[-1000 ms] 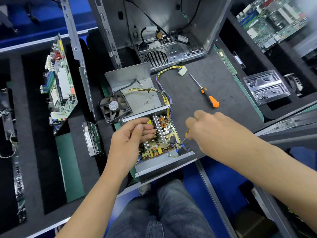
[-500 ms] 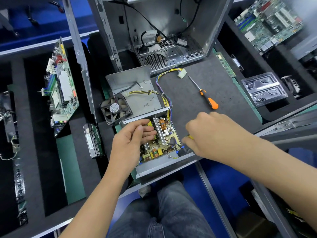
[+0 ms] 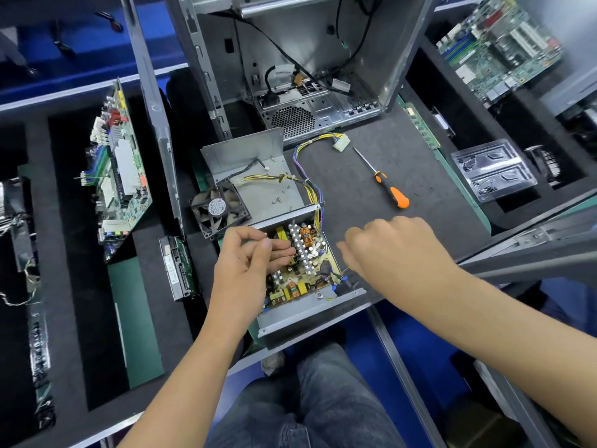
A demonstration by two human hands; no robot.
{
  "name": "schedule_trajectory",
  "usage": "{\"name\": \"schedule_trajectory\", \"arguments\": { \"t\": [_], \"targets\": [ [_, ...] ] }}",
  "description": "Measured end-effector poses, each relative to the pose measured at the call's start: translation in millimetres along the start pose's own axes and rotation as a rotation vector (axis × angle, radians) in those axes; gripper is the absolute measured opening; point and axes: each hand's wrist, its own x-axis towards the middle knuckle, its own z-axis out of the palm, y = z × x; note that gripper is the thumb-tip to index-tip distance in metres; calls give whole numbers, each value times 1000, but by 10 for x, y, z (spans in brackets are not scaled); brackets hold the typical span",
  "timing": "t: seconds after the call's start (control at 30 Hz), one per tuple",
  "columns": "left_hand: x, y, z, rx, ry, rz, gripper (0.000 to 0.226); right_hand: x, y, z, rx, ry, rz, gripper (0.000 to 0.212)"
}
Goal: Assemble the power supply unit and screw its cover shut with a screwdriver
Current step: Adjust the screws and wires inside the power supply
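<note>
One grey mat covers the bench. At its far edge stands one open PC case, cables hanging inside. Two motherboards show: one propped on edge at the left, one at the upper right. One clear plastic tray sits in a recess at the right, small parts in it, too small to count.

The one power supply lies at the near edge of the mat, open on top, its circuit board exposed. Its one cover lies just beyond it, inner side up, with a few loose screws on it; I cannot count them surely. One fan leans at the cover's left edge. One wire bundle runs from the supply out to a white plug.

One drive lies left of the supply.

Two hands work. The left hand rests on the board, fingers loosely bent over the components, holding nothing I can see. The right hand hovers at the supply's right edge, fingers curled; whether it pinches anything cannot be told.

One screwdriver, orange-handled, lies on the mat beyond the right hand, untouched.
</note>
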Motion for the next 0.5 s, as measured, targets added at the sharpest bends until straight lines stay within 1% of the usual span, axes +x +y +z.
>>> {"name": "schedule_trajectory", "arguments": {
  "t": [0.03,0.07,0.1,0.17,0.2,0.23,0.33,0.37,0.43,0.5],
  "targets": [
    [-4,4,5,1,1,2,11,-10,-2,1,19,-26,25,55],
    [-10,8,7,9,0,1,9,-7,-5,23,77,6,21,49],
    [-15,14,5,18,1,0,7,-8,7,80,158,37,-6,40],
    [-25,20,5,36,17,8,7,-29,76,145,323,24,-100,28],
    [-25,23,5,47,20,11,7,-53,100,149,346,20,-144,27],
    [-26,25,6,60,21,10,7,-65,122,146,317,11,-174,27],
    [-19,28,12,95,20,8,8,-35,165,61,264,-27,-208,18],
    [-18,30,13,105,14,3,8,-27,167,57,283,-46,-212,17],
    [-15,33,19,123,13,3,9,-39,141,78,323,-45,-205,25],
    [-3,33,22,144,18,8,12,-42,103,107,416,-45,-121,31]
  ]
}}
